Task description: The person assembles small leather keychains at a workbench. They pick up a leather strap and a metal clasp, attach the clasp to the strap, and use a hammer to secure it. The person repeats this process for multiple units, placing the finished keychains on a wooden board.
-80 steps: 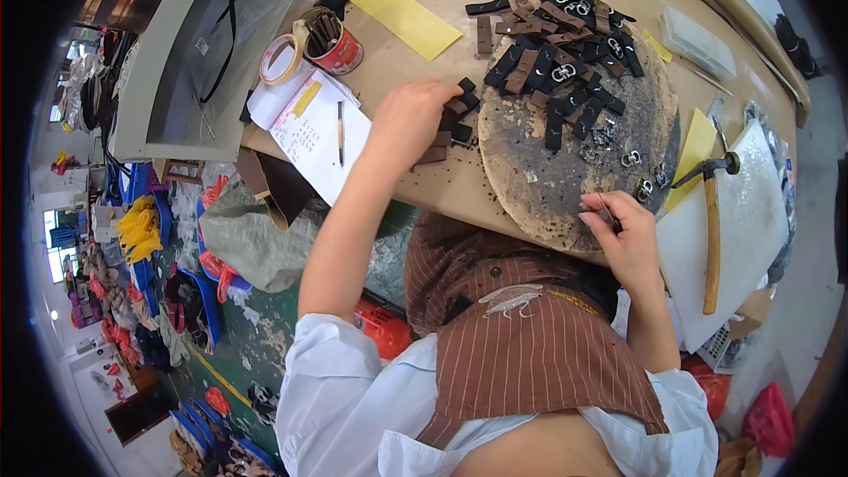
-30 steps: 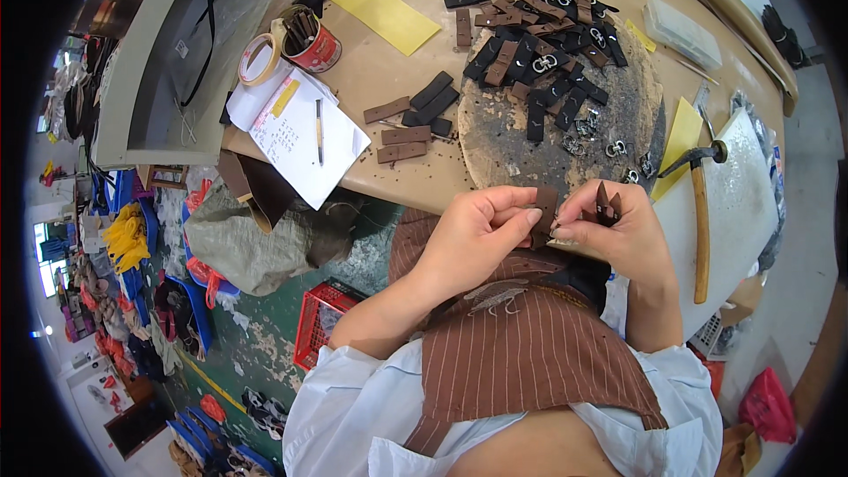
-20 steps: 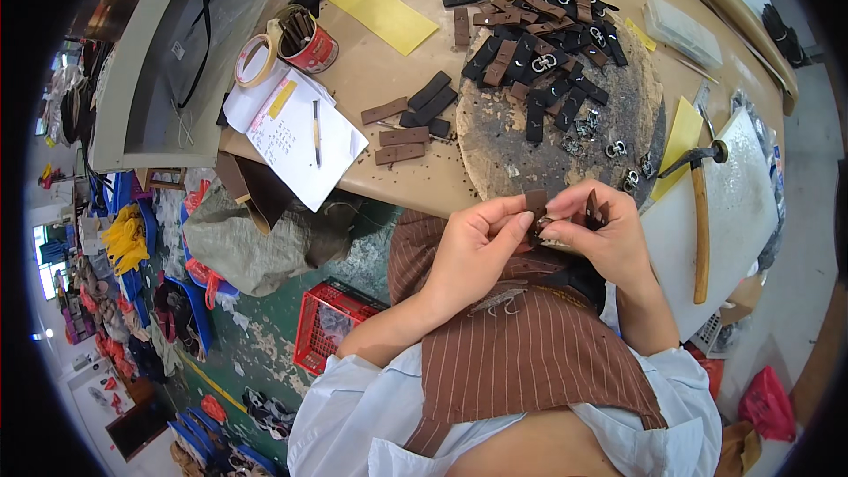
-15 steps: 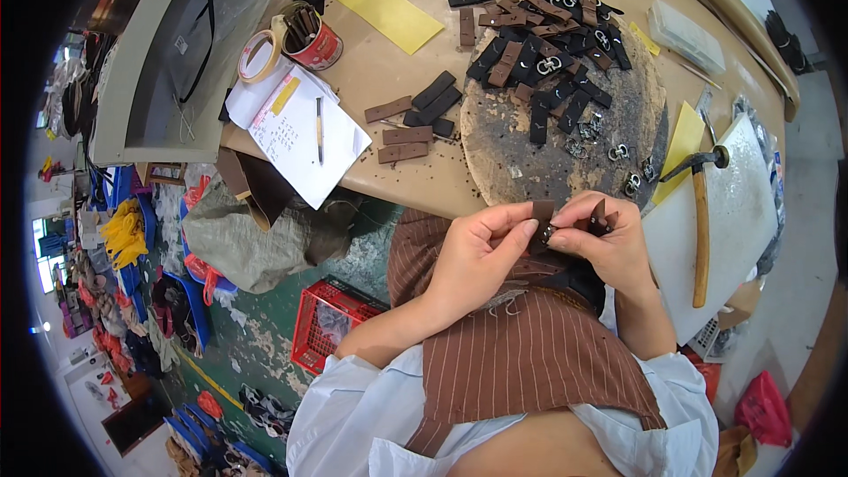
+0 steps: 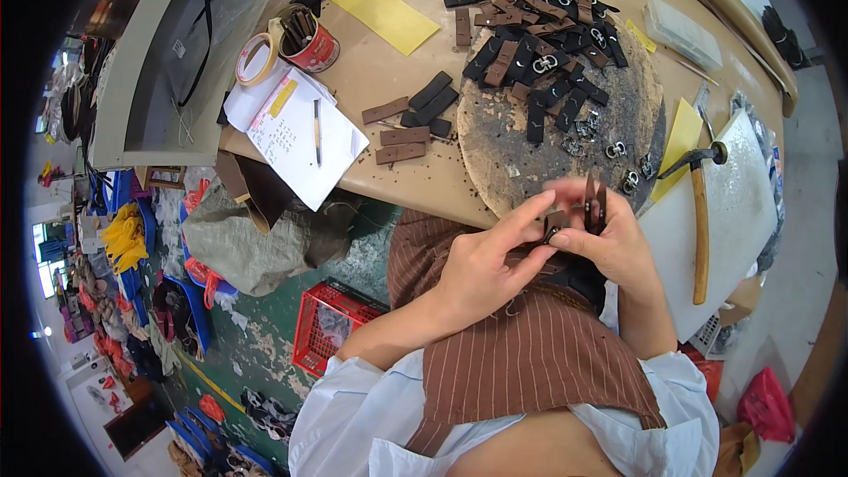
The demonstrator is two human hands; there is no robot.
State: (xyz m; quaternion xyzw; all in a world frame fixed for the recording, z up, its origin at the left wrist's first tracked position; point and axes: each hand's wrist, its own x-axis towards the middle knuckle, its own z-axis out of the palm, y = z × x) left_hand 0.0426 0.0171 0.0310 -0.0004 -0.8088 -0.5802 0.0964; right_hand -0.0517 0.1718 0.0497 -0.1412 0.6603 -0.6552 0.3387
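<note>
At the table's near edge, my right hand (image 5: 618,238) closes around a small dark brown leather strap (image 5: 556,223). A shiny metal bit shows by my right thumb. More dark, pointed brown strips (image 5: 595,203) rise between my right fingers; how many is unclear. My left hand (image 5: 490,256) meets the same strap from the other side, thumb and forefinger on either side of it, fingertips partly blurred. Just beyond, a round worn board (image 5: 503,159) carries a pile of black and brown straps (image 5: 539,44), some with silver ring buckles (image 5: 616,150).
A hammer (image 5: 700,230) lies on a white slab (image 5: 733,221) at the right. Loose straps (image 5: 402,135), an open notebook with a pen (image 5: 300,141), a red can (image 5: 314,49) and a tape roll (image 5: 256,59) sit left. A red crate (image 5: 331,322) stands on the floor.
My left fingers have stretched out and loosened from their pinch on the strap. The brown strips in my right hand now stand higher and more upright.
</note>
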